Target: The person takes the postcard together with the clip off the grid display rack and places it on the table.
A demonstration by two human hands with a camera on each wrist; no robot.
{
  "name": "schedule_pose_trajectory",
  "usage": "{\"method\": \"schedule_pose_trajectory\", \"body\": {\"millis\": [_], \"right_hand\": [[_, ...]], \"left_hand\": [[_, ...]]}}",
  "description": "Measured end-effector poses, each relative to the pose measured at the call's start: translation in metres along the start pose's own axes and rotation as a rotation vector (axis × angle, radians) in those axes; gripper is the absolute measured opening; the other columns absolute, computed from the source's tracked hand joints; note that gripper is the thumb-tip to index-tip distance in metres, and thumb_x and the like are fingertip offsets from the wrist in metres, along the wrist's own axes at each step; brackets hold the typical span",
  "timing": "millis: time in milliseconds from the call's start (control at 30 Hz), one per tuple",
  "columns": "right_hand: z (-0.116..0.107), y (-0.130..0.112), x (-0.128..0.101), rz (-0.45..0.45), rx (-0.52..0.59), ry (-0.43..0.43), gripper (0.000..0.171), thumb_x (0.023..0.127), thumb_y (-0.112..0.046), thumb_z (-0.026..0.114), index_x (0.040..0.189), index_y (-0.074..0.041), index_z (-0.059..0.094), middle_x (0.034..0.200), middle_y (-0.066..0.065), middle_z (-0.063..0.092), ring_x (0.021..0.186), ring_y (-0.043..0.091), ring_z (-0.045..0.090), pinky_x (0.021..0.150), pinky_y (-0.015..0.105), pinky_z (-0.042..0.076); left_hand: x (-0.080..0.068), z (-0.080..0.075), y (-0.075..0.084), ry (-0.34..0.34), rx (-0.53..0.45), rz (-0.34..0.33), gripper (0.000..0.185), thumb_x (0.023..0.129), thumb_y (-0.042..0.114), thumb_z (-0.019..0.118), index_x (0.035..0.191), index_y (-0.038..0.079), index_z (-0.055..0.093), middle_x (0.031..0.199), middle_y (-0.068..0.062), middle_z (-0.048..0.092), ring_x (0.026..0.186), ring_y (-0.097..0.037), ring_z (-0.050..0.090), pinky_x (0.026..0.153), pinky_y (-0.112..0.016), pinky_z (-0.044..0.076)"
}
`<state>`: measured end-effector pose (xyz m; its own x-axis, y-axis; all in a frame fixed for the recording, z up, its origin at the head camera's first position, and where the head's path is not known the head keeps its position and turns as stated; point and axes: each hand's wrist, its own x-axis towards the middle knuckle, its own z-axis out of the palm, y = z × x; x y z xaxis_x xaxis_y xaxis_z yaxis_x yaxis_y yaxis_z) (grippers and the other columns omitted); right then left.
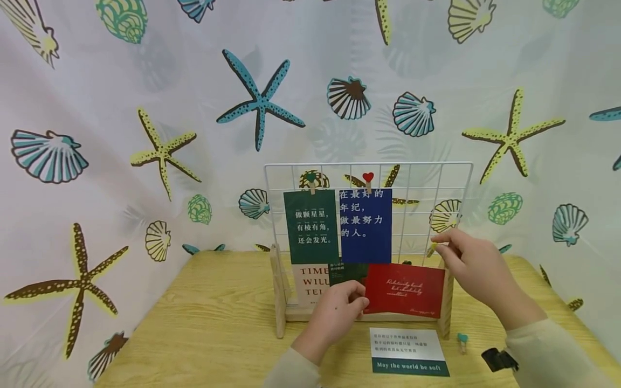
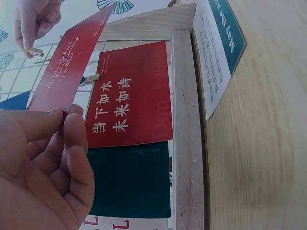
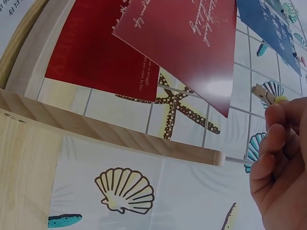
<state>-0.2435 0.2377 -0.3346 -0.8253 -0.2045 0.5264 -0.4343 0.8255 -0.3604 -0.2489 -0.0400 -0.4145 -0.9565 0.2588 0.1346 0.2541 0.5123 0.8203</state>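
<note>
My left hand (image 1: 342, 307) pinches a red card (image 1: 405, 291) with white script by its left edge, in front of the white wire grid rack (image 1: 412, 163). In the left wrist view the card tilts away from the grid. Between thumb and fingers, my right hand (image 1: 475, 264) grips a small wooden clothespin (image 3: 265, 94) with a yellow top, near the grid's right side. Behind the held card hangs another red card (image 2: 129, 96), clipped by a green-topped clothespin (image 2: 89, 79). Above, a green card (image 1: 312, 226) and a blue card (image 1: 366, 229) hang from heart-topped clothespins.
A white and green card (image 1: 409, 350) lies on the wooden table (image 1: 204, 312) before the rack, with a teal heart clothespin (image 1: 462, 342) to its right. A pale card (image 1: 308, 283) hangs low on the grid's left. Behind stands a shell-patterned curtain (image 1: 310, 64).
</note>
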Motion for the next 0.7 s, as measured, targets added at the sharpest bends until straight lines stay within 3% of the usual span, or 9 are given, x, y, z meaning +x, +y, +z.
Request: {"method": "schedule_pose_trajectory", "body": {"millis": [400,700], "right_hand": [[0.009,0.005,-0.013,0.018,0.015,-0.034,0.018,0.104,-0.024,0.060,0.114,-0.014,0.069,0.064,-0.007,0.048,0.049,0.012,0.040,0.046,0.029,0.035],[0.018,0.016,-0.023,-0.005,0.046,-0.024,0.016,0.102,-0.023,0.064,0.111,-0.013,0.072,0.061,-0.009,0.046,0.046,0.009,0.036,0.045,0.027,0.034]], "left_hand": [[-0.011,-0.011,-0.012,-0.054,0.016,-0.061,0.003,0.098,0.014,0.068,0.098,0.013,0.071,0.075,0.002,0.065,0.069,-0.014,0.060,0.067,-0.033,0.048],[-0.018,-0.020,-0.018,-0.055,0.043,-0.079,0.006,0.096,0.012,0.069,0.093,0.017,0.069,0.078,-0.002,0.067,0.069,-0.017,0.061,0.067,-0.034,0.048]]}}
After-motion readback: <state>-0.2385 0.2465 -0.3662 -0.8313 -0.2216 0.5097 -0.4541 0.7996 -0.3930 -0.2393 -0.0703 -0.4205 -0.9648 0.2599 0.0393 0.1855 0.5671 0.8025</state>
